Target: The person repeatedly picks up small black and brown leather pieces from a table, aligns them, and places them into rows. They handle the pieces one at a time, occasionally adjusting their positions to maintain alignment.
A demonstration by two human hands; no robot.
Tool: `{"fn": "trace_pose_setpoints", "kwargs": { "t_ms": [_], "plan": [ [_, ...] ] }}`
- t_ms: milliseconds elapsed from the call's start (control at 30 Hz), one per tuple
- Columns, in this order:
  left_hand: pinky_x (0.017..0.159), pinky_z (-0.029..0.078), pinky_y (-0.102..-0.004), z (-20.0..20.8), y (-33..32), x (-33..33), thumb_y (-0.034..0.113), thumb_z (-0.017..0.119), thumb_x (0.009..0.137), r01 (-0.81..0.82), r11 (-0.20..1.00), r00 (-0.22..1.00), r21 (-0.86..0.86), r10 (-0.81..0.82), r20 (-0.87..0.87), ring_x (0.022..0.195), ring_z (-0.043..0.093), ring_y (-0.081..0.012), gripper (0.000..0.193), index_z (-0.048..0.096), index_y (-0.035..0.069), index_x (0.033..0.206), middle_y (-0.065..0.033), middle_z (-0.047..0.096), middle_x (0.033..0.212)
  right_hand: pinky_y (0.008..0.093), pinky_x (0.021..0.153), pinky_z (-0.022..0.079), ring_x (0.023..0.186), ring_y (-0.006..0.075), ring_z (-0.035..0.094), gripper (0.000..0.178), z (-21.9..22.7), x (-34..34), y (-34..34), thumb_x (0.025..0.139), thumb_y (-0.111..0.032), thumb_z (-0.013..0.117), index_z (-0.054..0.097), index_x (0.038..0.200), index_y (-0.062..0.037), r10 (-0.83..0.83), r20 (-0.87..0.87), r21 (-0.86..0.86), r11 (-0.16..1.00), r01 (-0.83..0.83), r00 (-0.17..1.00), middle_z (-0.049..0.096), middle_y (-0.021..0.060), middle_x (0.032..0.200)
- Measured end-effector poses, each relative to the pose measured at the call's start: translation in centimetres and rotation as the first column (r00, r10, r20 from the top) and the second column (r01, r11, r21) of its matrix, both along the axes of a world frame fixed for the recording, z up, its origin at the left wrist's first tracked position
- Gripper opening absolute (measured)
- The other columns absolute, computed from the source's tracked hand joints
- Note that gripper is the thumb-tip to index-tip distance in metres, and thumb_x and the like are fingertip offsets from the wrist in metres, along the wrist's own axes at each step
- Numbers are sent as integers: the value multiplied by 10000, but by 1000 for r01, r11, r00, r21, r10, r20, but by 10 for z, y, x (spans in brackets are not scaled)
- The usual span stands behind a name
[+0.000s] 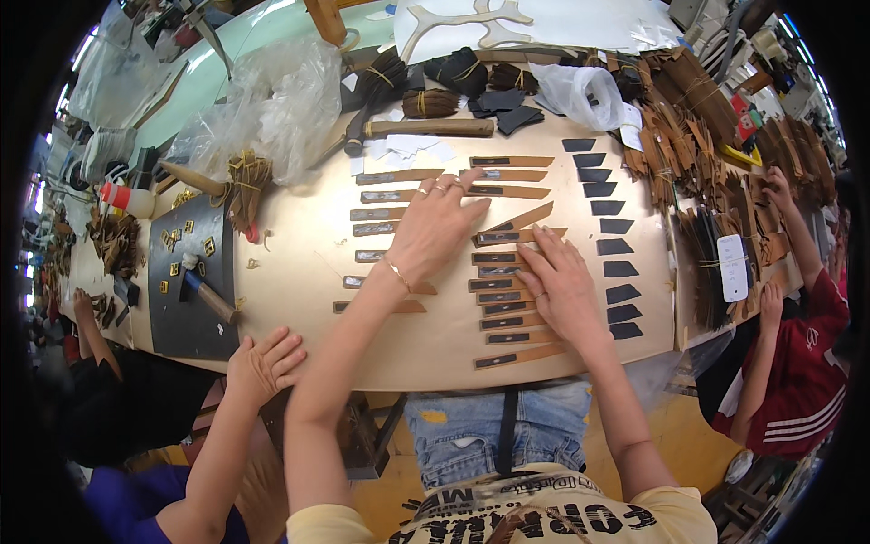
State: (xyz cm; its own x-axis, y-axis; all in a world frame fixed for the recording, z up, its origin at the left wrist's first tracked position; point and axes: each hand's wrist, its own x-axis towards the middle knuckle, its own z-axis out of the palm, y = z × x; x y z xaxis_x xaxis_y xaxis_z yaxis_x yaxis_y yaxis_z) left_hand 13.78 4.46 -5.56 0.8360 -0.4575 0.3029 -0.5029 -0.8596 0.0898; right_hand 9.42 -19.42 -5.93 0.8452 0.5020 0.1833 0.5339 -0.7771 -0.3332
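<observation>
My left hand [426, 227] reaches over the middle of the table, fingers apart and slightly bent. Its fingertips are at the left ends of the upper brown leather strips [535, 192], each with a black patch at one end. My right hand [564, 279] lies flat with fingers spread over the right ends of a closely spaced column of the same strips [503, 361]. Just above it, one strip [530, 218] lies slanted. Left of these is another column of leather strips [376, 215] with dark, shiny end patches, partly hidden by my left hand and forearm.
Slanted black pieces [615, 247] form a column at right. A hammer [426, 128], white paper pieces [412, 148] and bundled leather lie behind. At left, a dark board [190, 313] bears gold buckles and another hammer [210, 297]. A neighbour's hand [263, 364] rests at the table edge.
</observation>
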Motion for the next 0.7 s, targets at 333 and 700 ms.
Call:
{"fn": "trace_pose_setpoints", "kwargs": {
  "t_ms": [333,700],
  "plan": [
    [1022,361,-430,-16,-34,-52,208,722,853,-325,883,945,-338,316,-82,1118,559,-287,226,748,106,1053,-120,604,1282,480,1132,348,1340,320,461,338,0,0,-2,954,-228,609,610,1254,-73,-7,-42,36,999,8,999,513,154,1422],
    [882,470,-392,-11,-41,-54,112,694,852,-469,520,874,-714,159,-459,975,618,-298,126,747,15,914,-120,656,1038,464,1126,330,1294,310,489,290,9,-4,4,930,-192,636,635,1189,-63,-83,-2,81,993,83,997,552,159,1338]
  ]
}}
